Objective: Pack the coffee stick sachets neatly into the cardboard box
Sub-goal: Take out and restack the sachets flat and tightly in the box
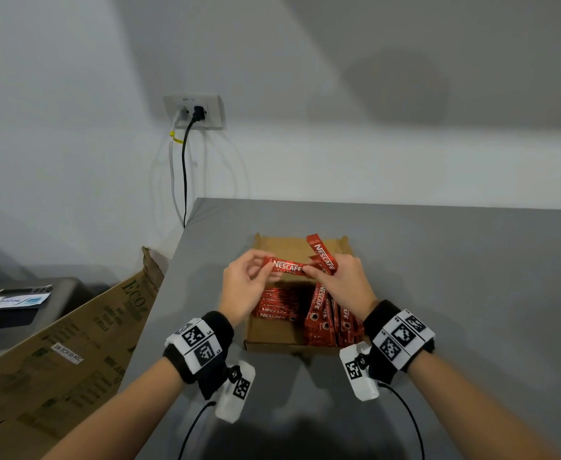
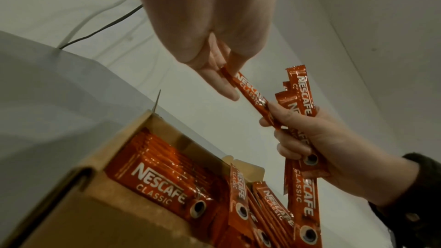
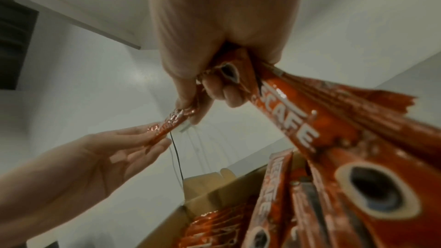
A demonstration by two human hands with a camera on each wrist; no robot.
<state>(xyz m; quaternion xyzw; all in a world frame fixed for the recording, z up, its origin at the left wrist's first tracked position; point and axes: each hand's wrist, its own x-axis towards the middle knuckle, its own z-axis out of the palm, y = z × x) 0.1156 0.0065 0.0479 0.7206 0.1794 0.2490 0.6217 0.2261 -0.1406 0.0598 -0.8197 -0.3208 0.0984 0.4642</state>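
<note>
An open cardboard box (image 1: 272, 340) lies on the grey table, with red coffee sachets stacked flat on its left side (image 1: 275, 308) and others standing on its right side (image 1: 325, 320). Above it my left hand (image 1: 265, 264) pinches the left end of a single sachet (image 1: 285, 266) held level. My right hand (image 1: 309, 270) grips a bundle of several sachets (image 1: 322, 255) in its fist and pinches the single sachet's other end. In the left wrist view, the single sachet (image 2: 250, 95) spans both hands above the box (image 2: 71, 195). The right wrist view shows the bundle (image 3: 310, 120) close up.
A large printed carton (image 1: 73, 353) leans against the table's left edge. A wall socket (image 1: 194, 111) with two cables hangs behind the table's far left corner. A dark device (image 1: 20, 300) sits at far left. Grey tabletop (image 1: 471, 277) stretches to the right of the box.
</note>
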